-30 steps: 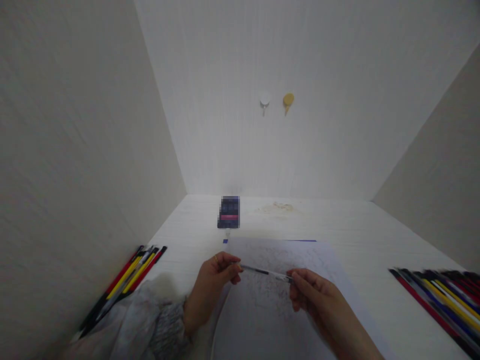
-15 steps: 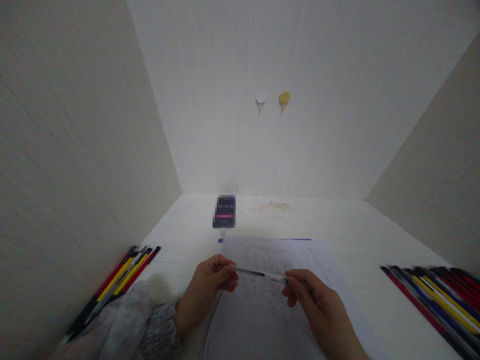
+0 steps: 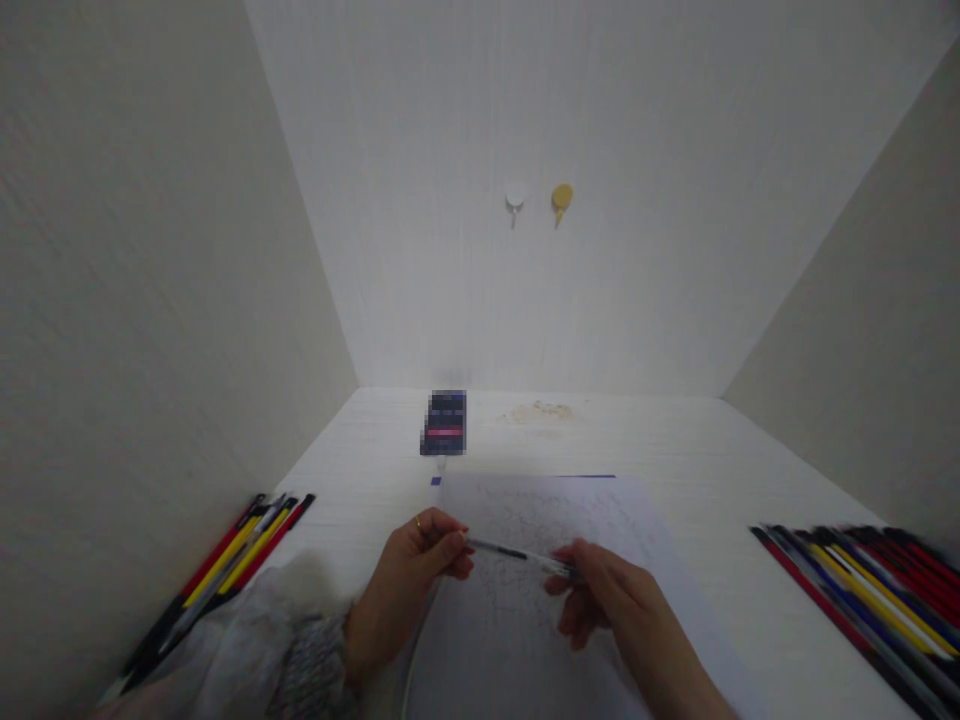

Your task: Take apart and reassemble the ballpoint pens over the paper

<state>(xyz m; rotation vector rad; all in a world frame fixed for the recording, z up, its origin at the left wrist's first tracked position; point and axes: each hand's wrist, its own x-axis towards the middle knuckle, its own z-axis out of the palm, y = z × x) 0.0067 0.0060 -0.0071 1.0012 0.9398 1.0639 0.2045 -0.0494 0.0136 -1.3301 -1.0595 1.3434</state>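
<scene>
A slim, see-through pen refill [image 3: 507, 551] with a dark stretch of ink is held level above a sheet of paper [image 3: 510, 660]. My left hand [image 3: 416, 575], with a ring on one finger, pinches its left end between thumb and fingertips. At the other end my right hand [image 3: 611, 600] has its thumb and forefinger around the refill, the other fingers curled loosely below. That right tip is partly hidden by the fingers and slightly blurred. Faint scribbled marks cover the paper under both hands.
Several red, yellow and grey pens [image 3: 247, 545] lie by the left wall, beside my sleeve [image 3: 307, 660]. A larger row of coloured pens [image 3: 862, 590] lies at right. Behind the paper is a blurred-out dark phone-like thing [image 3: 445, 423]. Two hooks [image 3: 562, 197] are on the back wall.
My right hand has shifted a little left along the refill and its fingers have loosened and spread somewhat. My left hand keeps its pinch. The whole view has moved slightly.
</scene>
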